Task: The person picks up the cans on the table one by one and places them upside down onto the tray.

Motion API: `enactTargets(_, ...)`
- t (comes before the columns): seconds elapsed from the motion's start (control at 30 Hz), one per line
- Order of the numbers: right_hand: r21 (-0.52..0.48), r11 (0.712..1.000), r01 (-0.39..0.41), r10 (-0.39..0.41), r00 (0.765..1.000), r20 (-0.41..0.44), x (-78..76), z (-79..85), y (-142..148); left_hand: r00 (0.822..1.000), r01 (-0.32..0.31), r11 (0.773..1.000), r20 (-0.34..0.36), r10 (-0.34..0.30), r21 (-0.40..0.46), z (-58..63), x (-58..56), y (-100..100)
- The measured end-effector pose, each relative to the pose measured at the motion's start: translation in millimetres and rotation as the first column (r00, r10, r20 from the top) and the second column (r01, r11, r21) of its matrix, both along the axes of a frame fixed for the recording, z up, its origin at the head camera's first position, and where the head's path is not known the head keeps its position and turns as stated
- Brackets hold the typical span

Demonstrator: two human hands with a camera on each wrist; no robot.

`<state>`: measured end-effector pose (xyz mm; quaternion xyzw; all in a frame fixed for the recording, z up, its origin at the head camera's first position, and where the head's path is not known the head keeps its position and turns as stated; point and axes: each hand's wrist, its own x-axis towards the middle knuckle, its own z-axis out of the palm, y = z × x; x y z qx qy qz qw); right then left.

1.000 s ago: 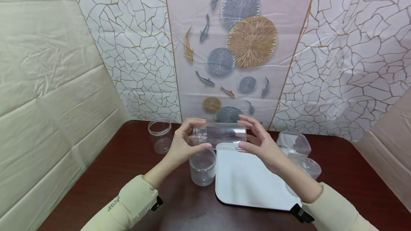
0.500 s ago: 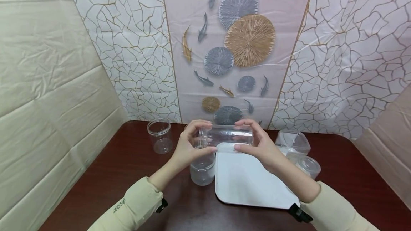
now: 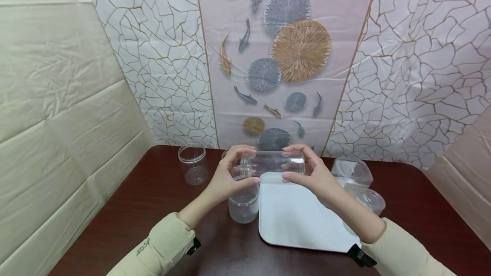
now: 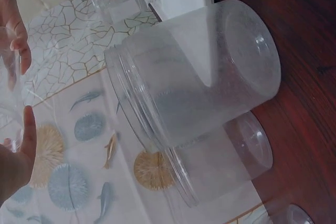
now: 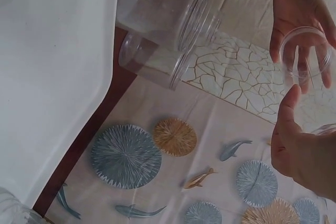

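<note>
A clear plastic jar (image 3: 273, 163) lies sideways in the air between both hands, its threaded neck to the left. My left hand (image 3: 229, 171) grips the neck end, fingers above and thumb below. The other end is held by my right hand (image 3: 315, 174) in the same way. In the right wrist view, a round end of the held jar (image 5: 305, 51) shows between the fingers. Just below my left hand, an upright clear jar (image 3: 244, 208) stands on the table, lidless. Another such jar (image 4: 226, 174) stands close behind it in the left wrist view.
A white tray (image 3: 299, 220) lies on the dark red table (image 3: 161, 208), beneath the right forearm. Another open clear jar (image 3: 193, 165) stands at the back left. Clear containers (image 3: 353, 171) sit on the right, partly behind the right arm. A patterned cloth wall closes off the back.
The held jar has shifted a little to the right and slightly down. My left hand has moved right with it, while the right hand's grip now sits further in along the jar.
</note>
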<state>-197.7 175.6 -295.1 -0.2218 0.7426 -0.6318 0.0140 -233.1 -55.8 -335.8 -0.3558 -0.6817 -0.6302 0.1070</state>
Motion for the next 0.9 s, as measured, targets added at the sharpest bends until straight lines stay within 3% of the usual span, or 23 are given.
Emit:
enactTargets(0.17,0.038,0.999,0.019,-0.019,1.000,-0.001,-2.9,-0.3,2,1.000,0.007,0.999,0.011,-0.007,-0.042,-2.7,-0.3,-5)
enactTargets(0.37,0.101,0.993,0.059,-0.058,0.998,-0.013,-6.8,0.3,5,1.000,0.005,0.999,-0.004,-0.005,-0.035,-5.9,-3.4,-16)
enactTargets(0.9,0.270,0.946,0.180,-0.158,0.982,-0.103,-21.5,6.5,13,0.999,-0.034,0.998,0.025,0.035,-0.057,-16.6,-2.5,-41)
